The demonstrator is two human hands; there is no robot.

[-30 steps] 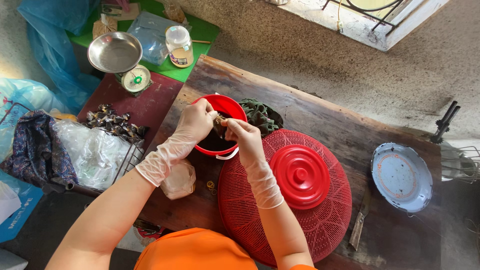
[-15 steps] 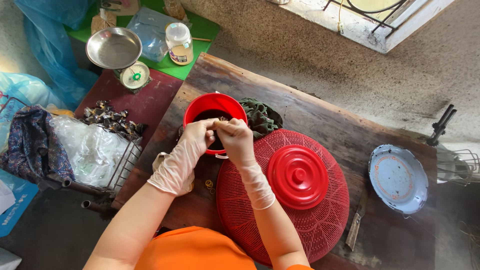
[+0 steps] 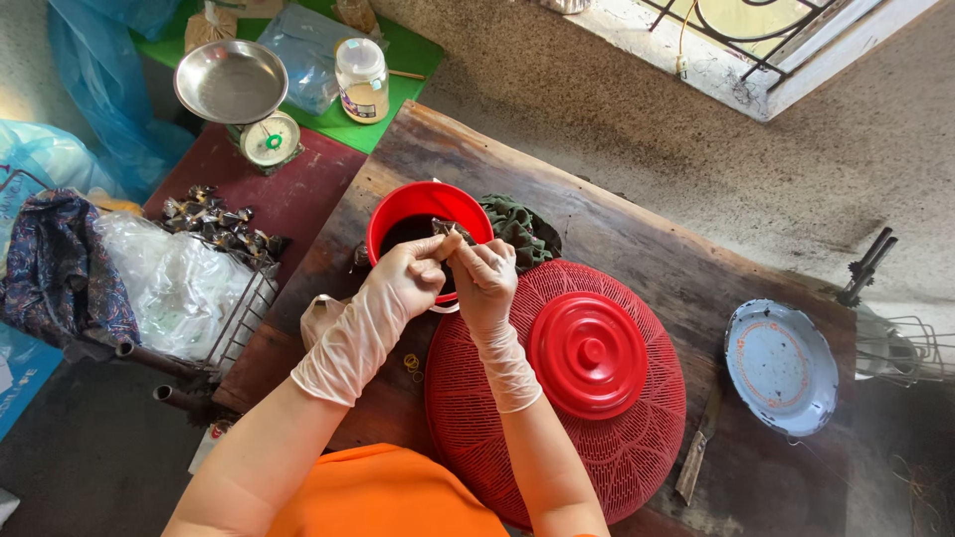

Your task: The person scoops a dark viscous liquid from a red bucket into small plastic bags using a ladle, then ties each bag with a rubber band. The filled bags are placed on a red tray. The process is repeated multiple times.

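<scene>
Dark, worn planks make up the counter [image 3: 637, 249], and just left of frame centre both gloved hands meet directly above the red bowl [image 3: 423, 214]. The left hand [image 3: 413, 278] and right hand [image 3: 487, 278] have their fingers pinched shut together on a small dark morsel [image 3: 448, 231], too small to read its long axis, neither hand nearer. The bowl's open mouth lies straight beneath; the red mesh cover [image 3: 597, 428] crowds lower right, a green cloth [image 3: 522, 224] the right.
</scene>
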